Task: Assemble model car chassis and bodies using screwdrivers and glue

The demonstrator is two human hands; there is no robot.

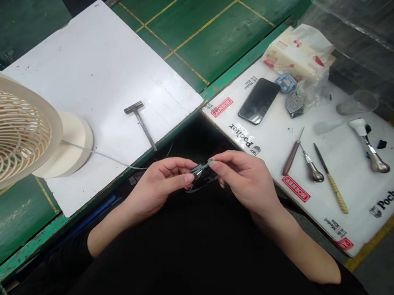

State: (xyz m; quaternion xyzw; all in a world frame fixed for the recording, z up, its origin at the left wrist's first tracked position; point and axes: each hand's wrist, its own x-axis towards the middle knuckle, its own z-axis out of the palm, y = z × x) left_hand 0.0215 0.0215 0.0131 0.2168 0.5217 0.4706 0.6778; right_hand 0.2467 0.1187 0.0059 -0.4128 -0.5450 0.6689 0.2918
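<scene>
In front of my body, both hands are closed around a small dark grey part (198, 171) with a pale, shiny area. My left hand (163, 182) pinches its lower left end between thumb and fingers. At the upper right end, the fingertips of my right hand (246, 176) press together on a thin light grey tip. A dark curved piece shows below the fingers, but I cannot make out its kind. My fingers hide much of the part.
A cream fan (10, 141) stands at left, its cord running toward my left hand. On a white sheet (84, 63) lies a T-shaped tool (142, 122). The right board (273, 148) holds a phone (259, 101), an awl (293, 153), a file (331, 178), metal-ended tools and a tissue pack (298, 52).
</scene>
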